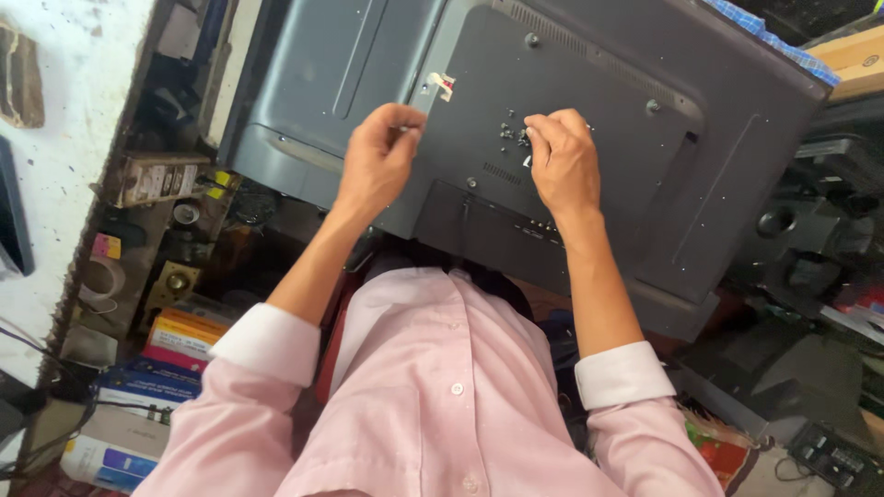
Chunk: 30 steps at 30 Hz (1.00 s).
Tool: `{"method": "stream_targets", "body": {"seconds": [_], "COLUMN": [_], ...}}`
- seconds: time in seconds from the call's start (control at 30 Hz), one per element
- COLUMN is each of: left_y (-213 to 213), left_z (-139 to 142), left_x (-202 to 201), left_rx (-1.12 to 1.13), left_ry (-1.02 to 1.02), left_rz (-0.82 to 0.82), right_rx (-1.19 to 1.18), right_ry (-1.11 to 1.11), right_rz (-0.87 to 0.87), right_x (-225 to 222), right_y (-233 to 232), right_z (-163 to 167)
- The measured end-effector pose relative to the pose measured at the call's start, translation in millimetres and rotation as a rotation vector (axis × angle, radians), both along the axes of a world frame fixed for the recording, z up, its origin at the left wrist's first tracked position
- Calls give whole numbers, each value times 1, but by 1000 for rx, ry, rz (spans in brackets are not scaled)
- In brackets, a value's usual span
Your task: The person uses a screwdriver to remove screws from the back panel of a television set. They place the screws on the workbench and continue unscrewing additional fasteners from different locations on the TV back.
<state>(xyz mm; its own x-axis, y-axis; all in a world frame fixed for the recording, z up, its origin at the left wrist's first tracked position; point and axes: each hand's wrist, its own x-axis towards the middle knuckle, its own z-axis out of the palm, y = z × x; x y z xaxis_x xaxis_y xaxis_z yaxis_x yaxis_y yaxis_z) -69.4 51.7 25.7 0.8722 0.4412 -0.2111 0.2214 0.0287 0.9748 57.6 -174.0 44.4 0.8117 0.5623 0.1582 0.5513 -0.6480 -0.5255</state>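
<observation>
Left hand (379, 156) hovers over the grey television back panel (589, 156), fingers pinched narrow on something too small to identify. Right hand (562, 161) rests fingertips on a cluster of small screws (511, 132) near panel centre, fingers curled; grip cannot be told. Panel lies face-down, tilted, before the person. Cardboard boxes (175, 336) sit lower left.

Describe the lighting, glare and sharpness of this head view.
Head view: daylight overexposes the white wall at left; the dark TV back shows soft sheen, no hard glare; the left hand and right hand are fairly sharp; clutter at right sits in deep shadow; wide-angle tilt skews the panel.
</observation>
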Motion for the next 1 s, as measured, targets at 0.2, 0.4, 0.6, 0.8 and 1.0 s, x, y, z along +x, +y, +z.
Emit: {"method": "stream_targets", "body": {"seconds": [0.2,0.4,0.6,0.8,1.0], "left_y": [43,39,22,6,-3], "left_z": [8,17,26,34,28], "left_x": [-26,-25,-14,-14,-18], "left_rx": [-314,-398,-371,-313,-339], "left_ry": [43,6,55,119,129], "left_rz": [27,20,9,52,129], "right_rx": [-169,-117,-40,82,131], "right_ry": [26,-20,34,48,169], "right_rz": [32,5,-67,-206,-172], "right_x": [15,19,22,20,11], "right_y": [7,-1,-18,-31,-27], "right_z": [12,20,26,30,27]}}
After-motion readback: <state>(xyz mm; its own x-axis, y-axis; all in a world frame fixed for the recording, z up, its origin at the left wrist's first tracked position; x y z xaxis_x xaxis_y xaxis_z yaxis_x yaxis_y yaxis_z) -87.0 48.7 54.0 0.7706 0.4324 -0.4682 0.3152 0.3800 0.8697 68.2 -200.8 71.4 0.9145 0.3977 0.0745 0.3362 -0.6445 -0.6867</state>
